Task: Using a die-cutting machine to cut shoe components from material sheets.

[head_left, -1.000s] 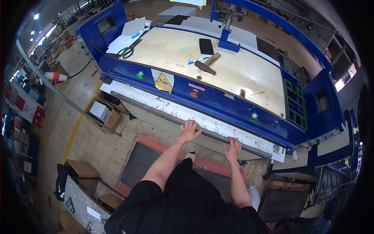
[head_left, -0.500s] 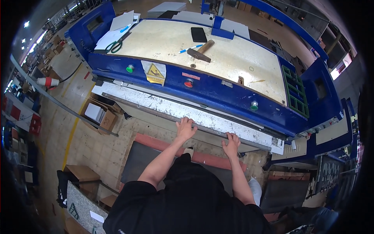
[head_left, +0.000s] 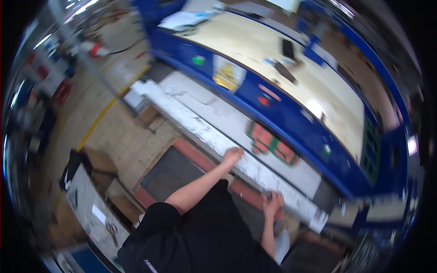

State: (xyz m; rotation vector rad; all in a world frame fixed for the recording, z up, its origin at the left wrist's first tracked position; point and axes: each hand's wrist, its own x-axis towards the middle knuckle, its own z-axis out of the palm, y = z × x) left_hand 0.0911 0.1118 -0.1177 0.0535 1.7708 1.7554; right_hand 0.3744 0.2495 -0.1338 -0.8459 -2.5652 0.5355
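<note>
My left hand [head_left: 233, 156] is closed on the scuffed white strip [head_left: 191, 119] along the front of the blue machine. Blur hides what its fingers hold, if anything. My right hand [head_left: 272, 203] is at the strip's near edge, farther right, with its fingers curled around something dark I cannot make out. Behind the strip lies a pale grey sheet [head_left: 200, 96]. On that sheet sits a cutting die [head_left: 273, 143] with green outlines and reddish pads, just under the machine's blue front beam [head_left: 246, 101].
On the machine's cream top lie a hammer [head_left: 286, 73], a dark phone [head_left: 287, 48] and papers [head_left: 184, 20]. Green [head_left: 198, 60] and red [head_left: 263, 100] buttons line the beam. A grey table [head_left: 91, 200] with scissors [head_left: 112, 229] stands at lower left.
The view has swung, tilting the machine. The pale sheet and die now show behind the white strip. My hands have gone from fingers spread on the edge to curled.
</note>
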